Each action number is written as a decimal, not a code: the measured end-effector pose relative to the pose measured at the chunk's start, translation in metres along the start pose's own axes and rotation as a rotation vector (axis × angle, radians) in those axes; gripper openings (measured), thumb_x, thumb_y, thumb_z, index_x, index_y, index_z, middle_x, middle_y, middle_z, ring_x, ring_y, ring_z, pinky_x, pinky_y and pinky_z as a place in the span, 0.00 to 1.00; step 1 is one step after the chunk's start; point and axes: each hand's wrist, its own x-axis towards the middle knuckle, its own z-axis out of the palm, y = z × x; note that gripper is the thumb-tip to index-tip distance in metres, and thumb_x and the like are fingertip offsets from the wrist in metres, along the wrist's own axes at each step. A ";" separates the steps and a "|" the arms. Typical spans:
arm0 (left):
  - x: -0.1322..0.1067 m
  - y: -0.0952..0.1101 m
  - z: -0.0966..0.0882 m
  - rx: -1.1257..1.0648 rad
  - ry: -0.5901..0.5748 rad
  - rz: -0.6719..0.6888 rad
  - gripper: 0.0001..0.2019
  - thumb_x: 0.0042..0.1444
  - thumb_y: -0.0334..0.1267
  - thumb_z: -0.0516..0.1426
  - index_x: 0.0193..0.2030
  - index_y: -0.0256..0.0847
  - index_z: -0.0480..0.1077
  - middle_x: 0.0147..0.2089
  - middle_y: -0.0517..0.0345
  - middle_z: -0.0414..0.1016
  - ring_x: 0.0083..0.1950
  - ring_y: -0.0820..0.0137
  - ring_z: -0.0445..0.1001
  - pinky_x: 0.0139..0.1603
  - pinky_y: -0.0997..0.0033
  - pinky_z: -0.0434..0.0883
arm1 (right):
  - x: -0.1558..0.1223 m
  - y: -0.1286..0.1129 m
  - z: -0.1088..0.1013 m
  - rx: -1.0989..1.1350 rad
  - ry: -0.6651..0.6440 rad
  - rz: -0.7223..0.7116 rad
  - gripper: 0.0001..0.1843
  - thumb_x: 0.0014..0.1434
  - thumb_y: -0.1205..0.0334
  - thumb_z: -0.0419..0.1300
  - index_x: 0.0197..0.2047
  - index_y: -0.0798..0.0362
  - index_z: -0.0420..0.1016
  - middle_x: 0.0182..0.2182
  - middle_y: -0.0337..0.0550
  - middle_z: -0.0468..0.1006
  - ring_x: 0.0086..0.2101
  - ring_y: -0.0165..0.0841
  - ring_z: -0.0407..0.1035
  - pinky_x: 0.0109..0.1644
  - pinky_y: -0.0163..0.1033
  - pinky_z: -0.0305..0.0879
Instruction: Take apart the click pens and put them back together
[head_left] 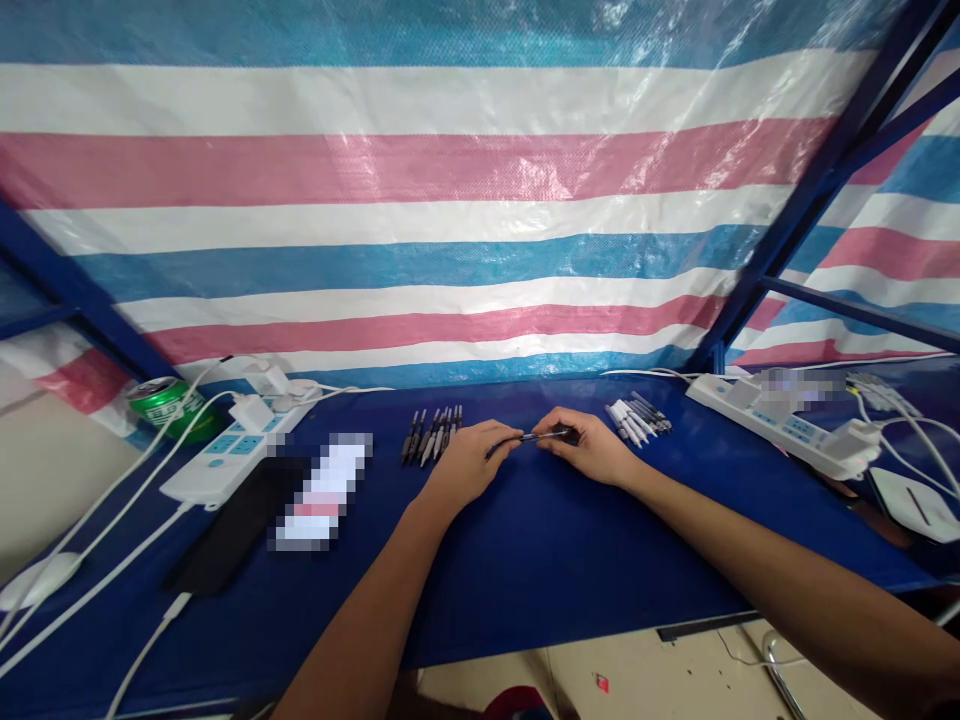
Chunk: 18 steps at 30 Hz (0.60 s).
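A slim dark pen [541, 435] is held level between my two hands, above the blue tabletop. My left hand [472, 460] is closed in a pinch on its left end. At the other end my right hand [589, 447] closes its fingers around the darker part, which they partly hide. Just left of my left hand lies a row of several dark and grey pens [431, 437], side by side. To the right of my right hand is a group of several white and clear pens [637, 418], lying at a slant.
A white power strip [225, 455], a green can [171, 405], a black phone [232, 525] and cables occupy the left. Another power strip [784, 425] and a white device [915, 505] are on the right. Blue metal posts [817, 190] and a striped sheet [450, 230] bound the table [555, 560].
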 end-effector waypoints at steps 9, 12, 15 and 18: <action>0.000 0.003 -0.002 -0.016 0.003 -0.020 0.10 0.72 0.34 0.57 0.52 0.46 0.80 0.51 0.56 0.84 0.52 0.66 0.82 0.57 0.64 0.76 | -0.001 -0.002 -0.005 0.093 -0.007 0.070 0.19 0.68 0.41 0.63 0.44 0.49 0.80 0.37 0.43 0.83 0.33 0.34 0.76 0.40 0.41 0.74; 0.000 0.001 -0.002 -0.006 0.011 -0.027 0.10 0.72 0.34 0.57 0.52 0.45 0.80 0.51 0.55 0.84 0.51 0.65 0.82 0.57 0.63 0.76 | 0.000 -0.001 -0.004 0.117 0.013 0.072 0.22 0.62 0.41 0.69 0.50 0.48 0.79 0.41 0.44 0.84 0.38 0.36 0.77 0.44 0.41 0.75; 0.000 0.001 -0.002 -0.003 0.016 -0.031 0.10 0.72 0.34 0.57 0.52 0.45 0.80 0.50 0.56 0.83 0.51 0.65 0.82 0.57 0.63 0.76 | 0.001 0.000 -0.005 0.138 -0.010 0.099 0.21 0.64 0.40 0.67 0.48 0.49 0.79 0.40 0.43 0.83 0.37 0.35 0.77 0.42 0.41 0.75; 0.000 0.002 -0.002 -0.008 0.009 -0.035 0.10 0.72 0.35 0.57 0.52 0.46 0.80 0.50 0.56 0.83 0.51 0.65 0.81 0.56 0.63 0.76 | 0.001 0.000 -0.003 0.168 -0.029 0.094 0.23 0.62 0.43 0.69 0.52 0.48 0.78 0.43 0.44 0.84 0.38 0.36 0.77 0.38 0.39 0.74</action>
